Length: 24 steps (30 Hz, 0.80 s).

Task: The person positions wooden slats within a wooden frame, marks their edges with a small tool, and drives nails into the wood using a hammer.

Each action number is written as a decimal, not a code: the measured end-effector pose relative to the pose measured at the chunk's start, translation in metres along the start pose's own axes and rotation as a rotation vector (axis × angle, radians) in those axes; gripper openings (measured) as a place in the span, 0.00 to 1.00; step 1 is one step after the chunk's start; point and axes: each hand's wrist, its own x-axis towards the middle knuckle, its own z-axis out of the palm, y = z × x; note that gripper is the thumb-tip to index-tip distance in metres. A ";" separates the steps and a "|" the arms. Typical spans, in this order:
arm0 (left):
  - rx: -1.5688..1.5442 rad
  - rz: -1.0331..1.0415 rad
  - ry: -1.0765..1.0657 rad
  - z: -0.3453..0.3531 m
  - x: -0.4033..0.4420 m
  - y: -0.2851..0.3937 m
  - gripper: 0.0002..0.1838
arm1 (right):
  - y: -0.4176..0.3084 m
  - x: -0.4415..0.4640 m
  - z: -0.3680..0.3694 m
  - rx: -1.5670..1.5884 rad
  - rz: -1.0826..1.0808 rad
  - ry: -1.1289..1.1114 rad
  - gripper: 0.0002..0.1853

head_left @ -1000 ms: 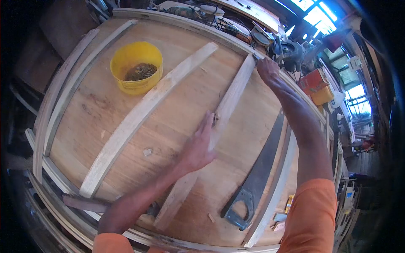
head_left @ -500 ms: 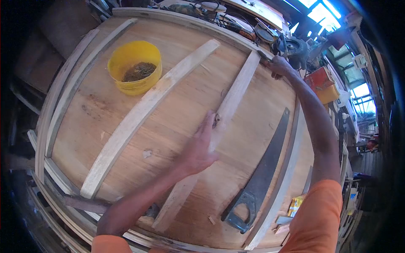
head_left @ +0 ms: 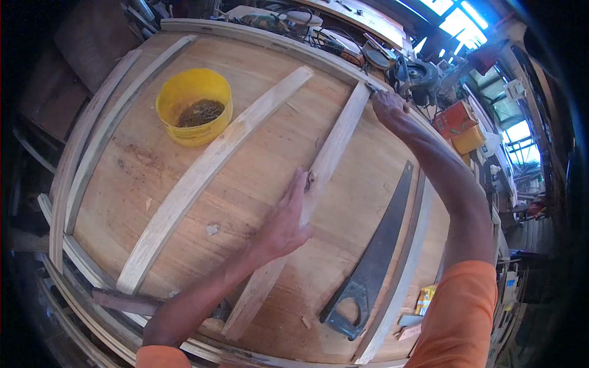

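Note:
My left hand (head_left: pixel 283 221) straddles a pale wooden strip (head_left: pixel 337 138), fingers along one side and thumb across the other. By its fingertips a dark knot-like spot shows in the wood. At the strip's far end, my right hand (head_left: pixel 391 110) is closed around a small dark tool (head_left: pixel 372 88), mostly hidden by the fingers; its kind is unclear. The tool's tip meets the strip's end beside the frame. A handsaw (head_left: pixel 374 264) with a dark handle lies flat to the right of the strip. Under my left forearm passes a brown wooden handle (head_left: pixel 126 302).
A yellow tub (head_left: pixel 195 107) holding nails stands on the plywood panel (head_left: pixel 165 165), left of another wooden strip (head_left: pixel 208 168). Beyond the far frame rail (head_left: pixel 264 40) sit cables and a circular saw (head_left: pixel 423 75). A red box (head_left: pixel 454 119) is at the right.
My right hand has shifted slightly toward the strip's far end with the small tool. The left hand keeps its place on the strip. The whole view has tilted a little.

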 end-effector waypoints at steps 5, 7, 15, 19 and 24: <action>-0.015 -0.041 -0.018 -0.001 0.001 0.003 0.59 | -0.005 0.010 0.003 0.025 -0.003 -0.039 0.16; -0.037 -0.041 -0.025 -0.001 0.000 0.005 0.57 | -0.003 0.025 0.019 0.126 0.002 0.042 0.16; 0.056 0.015 0.039 0.003 -0.003 -0.002 0.59 | 0.012 0.025 0.019 0.208 -0.049 0.371 0.14; 0.027 0.006 0.029 0.002 -0.001 -0.001 0.60 | 0.020 0.015 0.027 0.149 -0.101 0.244 0.15; -0.038 -0.113 -0.027 -0.003 0.002 0.012 0.61 | 0.032 0.014 0.038 0.180 -0.046 0.219 0.16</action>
